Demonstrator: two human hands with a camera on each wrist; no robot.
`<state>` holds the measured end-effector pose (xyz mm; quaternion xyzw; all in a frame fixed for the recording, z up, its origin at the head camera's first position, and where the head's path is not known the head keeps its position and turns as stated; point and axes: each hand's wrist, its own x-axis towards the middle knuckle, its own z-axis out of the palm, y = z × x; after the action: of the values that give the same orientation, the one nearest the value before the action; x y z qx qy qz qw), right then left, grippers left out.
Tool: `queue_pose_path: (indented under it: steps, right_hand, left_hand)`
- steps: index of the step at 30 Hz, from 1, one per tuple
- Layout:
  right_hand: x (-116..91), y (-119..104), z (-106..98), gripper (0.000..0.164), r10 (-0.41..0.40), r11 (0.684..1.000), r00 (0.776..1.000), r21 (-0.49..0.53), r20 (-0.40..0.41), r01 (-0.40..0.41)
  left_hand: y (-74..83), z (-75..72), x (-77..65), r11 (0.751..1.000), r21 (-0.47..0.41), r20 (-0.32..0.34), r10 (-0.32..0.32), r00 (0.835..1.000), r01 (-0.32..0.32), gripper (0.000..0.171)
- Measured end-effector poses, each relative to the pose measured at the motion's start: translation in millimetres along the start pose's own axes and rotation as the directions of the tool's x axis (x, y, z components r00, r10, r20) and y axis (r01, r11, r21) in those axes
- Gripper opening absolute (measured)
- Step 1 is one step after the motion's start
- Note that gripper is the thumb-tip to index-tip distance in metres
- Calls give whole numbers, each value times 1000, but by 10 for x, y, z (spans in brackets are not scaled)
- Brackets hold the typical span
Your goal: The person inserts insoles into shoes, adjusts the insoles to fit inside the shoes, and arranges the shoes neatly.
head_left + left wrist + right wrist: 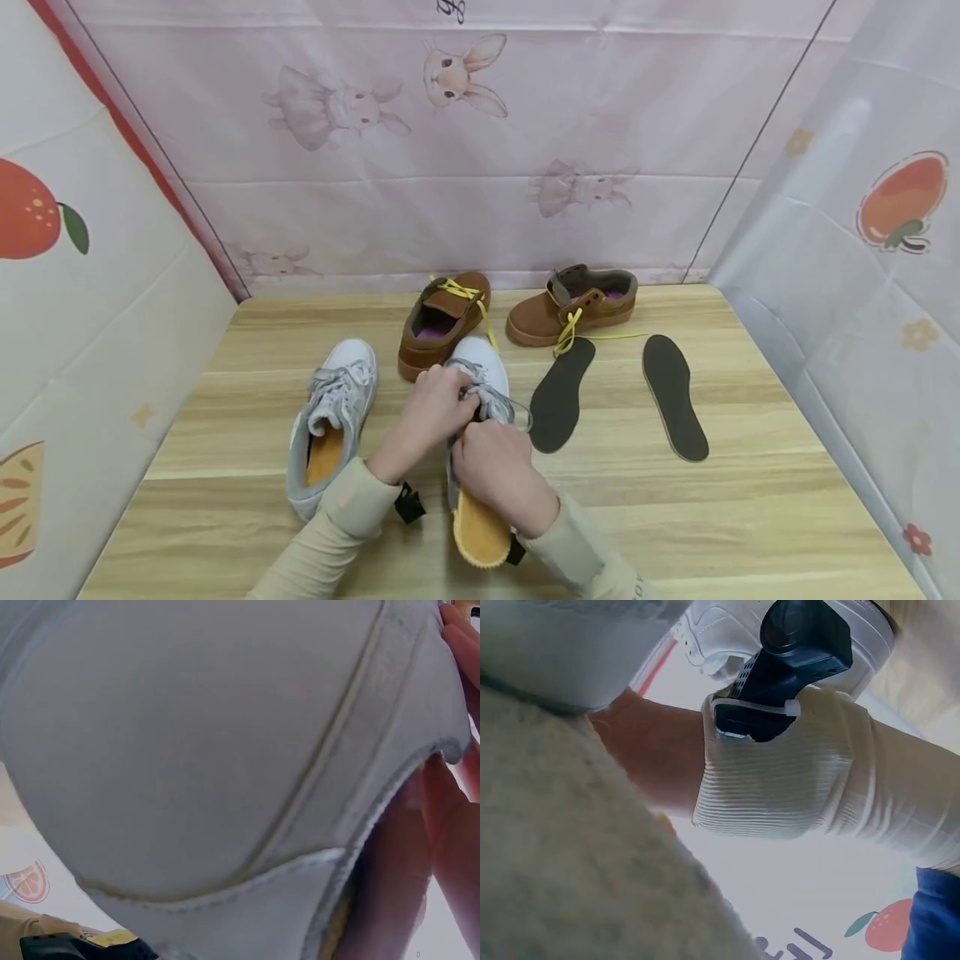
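Head view: pale wood-grain table (pixel 765 508); both hands close together at its middle, over one white low-cut shoe with grey laces (pixel 480 353). Shoe's toe points to the back edge; smooth white toe cap, laces loose, one loop hanging out on the right. Hands hide most of the opening; cannot tell whether the sole touches the table.

Left hand (pixel 433 407): fingers curled at the laces and tongue, gripping the shoe. Left wrist view agrees: fingers at the shoe's opening, smooth white side panel with stitched seams filling most of the view.

Right hand (pixel 497 468): clasped round a yellow-orange insole with a zigzag-cut rim (pixel 481 535). Rounded heel end sticks out toward the front edge; front part hidden by hand and shoe. Right wrist view: pale flecked surface very close, lower left; cannot tell what it is.

Around them: matching white shoe with grey laces (pixel 351 372) toward the left edge, toe to the back edge, orange insole (pixel 324 457) lying inside. Near the back edge, two brown shoes with yellow laces and purple inner soles, left one (pixel 447 304) and right one (pixel 602 315). Two flat dark grey insoles lie right of the hands, one (pixel 559 402) nearer, one (pixel 674 398) toward the right edge.
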<state>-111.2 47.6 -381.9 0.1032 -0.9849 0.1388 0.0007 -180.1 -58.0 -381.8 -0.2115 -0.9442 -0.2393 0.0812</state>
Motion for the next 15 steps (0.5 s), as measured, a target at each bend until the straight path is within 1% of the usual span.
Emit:
queue_pose_path:
  steps: [4, 7, 11, 13, 15]
  right_hand:
    - [-4, -11, -21, 28, 5, 1000, 1000, -8, -10, -5]
    - [-43, -1, -61, 25, -1, 1000, 1000, 2, 18, 1]
    - [-130, 18, -142, 38, -5, 1000, 995, -8, 100, 6]
    - [-190, 15, -181, 44, -23, 999, 993, -28, 116, 26]
    - [-245, -3, -221, 46, -45, 997, 991, -49, 125, 52]
  left_hand:
    - [-3, 8, 7, 1000, 3, 12, -25, 1000, 25, 46]
    - [7, 11, 7, 1000, -2, 14, -31, 999, 31, 47]
    - [19, 5, 2, 1000, -6, -1, -24, 1000, 24, 48]
    - [19, 1, -3, 1000, -6, -6, -23, 1000, 23, 48]
    - [15, -5, -7, 1000, -4, -6, -27, 1000, 27, 48]
